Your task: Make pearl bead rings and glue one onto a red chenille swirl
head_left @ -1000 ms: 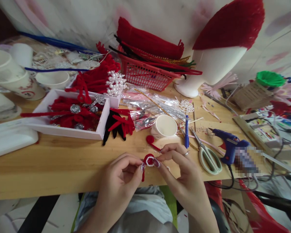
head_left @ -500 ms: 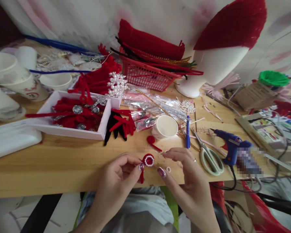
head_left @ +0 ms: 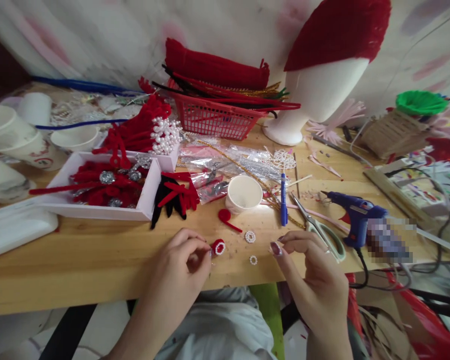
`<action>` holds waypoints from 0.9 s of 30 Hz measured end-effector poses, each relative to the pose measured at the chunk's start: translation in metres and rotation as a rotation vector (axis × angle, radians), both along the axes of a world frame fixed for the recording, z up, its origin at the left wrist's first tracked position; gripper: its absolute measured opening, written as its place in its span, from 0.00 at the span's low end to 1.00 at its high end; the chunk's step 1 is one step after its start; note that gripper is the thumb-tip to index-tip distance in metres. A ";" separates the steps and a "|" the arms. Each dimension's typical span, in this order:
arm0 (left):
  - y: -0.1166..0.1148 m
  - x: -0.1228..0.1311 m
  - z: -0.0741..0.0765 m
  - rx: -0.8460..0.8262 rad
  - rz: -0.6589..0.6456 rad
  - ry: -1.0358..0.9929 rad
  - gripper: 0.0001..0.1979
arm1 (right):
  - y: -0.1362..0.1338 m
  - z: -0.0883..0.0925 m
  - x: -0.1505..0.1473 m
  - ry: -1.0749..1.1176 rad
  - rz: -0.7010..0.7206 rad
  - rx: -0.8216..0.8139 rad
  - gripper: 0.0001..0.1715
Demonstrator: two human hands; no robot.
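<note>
Between the thumb and fingers of my left hand point(head_left: 189, 257) is a red fuzzy pipe-cleaner coil point(head_left: 214, 245), with a ring of white pearl beads point(head_left: 220, 247) on its face. My right hand point(head_left: 309, 265) hovers over the table's front edge, thumb and index tips close together. Whatever may lie between those tips is too small to make out. Two loose pearl rings lie between my hands: a larger pearl ring point(head_left: 250, 236) and a smaller pearl ring point(head_left: 253, 260). Beyond them rests another red pipe-cleaner coil point(head_left: 225, 216) with a straight tail.
A paper cup point(head_left: 244, 195), a blue pen point(head_left: 284, 200), scissors point(head_left: 324, 235) and a blue glue gun point(head_left: 356, 212) lie ahead and right. At left sits a white box point(head_left: 97, 213) of red pieces. Behind stand a red basket point(head_left: 217, 120) and a white mannequin head point(head_left: 315, 90).
My right hand has moved right, away from the coil, and its fingertips have come together. The larger pearl ring now shows on the table. My left hand keeps the coil, now turned slightly.
</note>
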State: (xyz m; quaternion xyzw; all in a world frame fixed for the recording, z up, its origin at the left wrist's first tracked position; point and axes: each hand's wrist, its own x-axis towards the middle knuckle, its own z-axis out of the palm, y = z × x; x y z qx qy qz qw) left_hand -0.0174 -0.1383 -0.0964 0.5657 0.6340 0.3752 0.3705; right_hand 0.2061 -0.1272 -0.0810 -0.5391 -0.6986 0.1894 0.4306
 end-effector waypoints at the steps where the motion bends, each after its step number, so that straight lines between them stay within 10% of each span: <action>1: 0.001 0.000 -0.001 0.021 0.003 0.041 0.07 | 0.001 -0.001 0.002 -0.006 0.006 -0.004 0.05; 17: -0.018 -0.011 -0.019 0.638 -0.014 0.357 0.10 | 0.106 0.008 0.050 -0.657 -0.295 0.001 0.17; 27: -0.015 -0.015 -0.026 0.731 -0.122 0.475 0.16 | 0.161 0.023 0.059 -1.112 -0.025 -0.099 0.09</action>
